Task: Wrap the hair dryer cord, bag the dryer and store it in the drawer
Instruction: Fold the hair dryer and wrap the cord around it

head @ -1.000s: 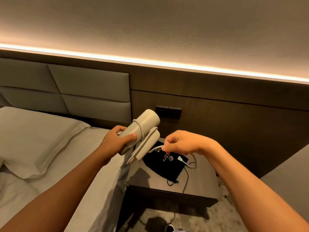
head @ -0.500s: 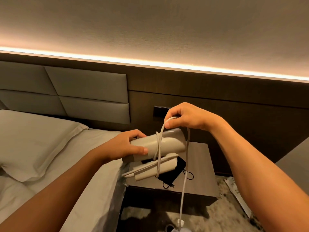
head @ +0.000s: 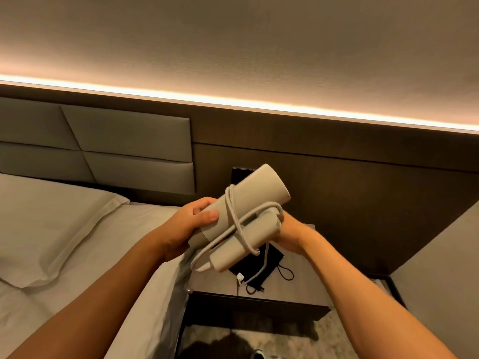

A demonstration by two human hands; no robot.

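Note:
A beige hair dryer with its handle folded against the barrel is held in the air over the nightstand. My left hand grips the rear of the barrel. My right hand is behind the folded handle, shut on the cord, which loops around barrel and handle. The cord's loose end hangs down, its plug dangling above the nightstand. A black drawstring bag lies flat on the nightstand, partly hidden by the dryer. No drawer front is clearly visible.
A bed with a white sheet and pillow is at the left, touching the nightstand. A dark wood wall panel with a switch plate stands behind. Patterned carpet lies below; a grey surface is at the right.
My right hand has come down from above the barrel to behind the handle, carrying the cord around. The dryer's nozzle has tilted upward, and less cord hangs loose.

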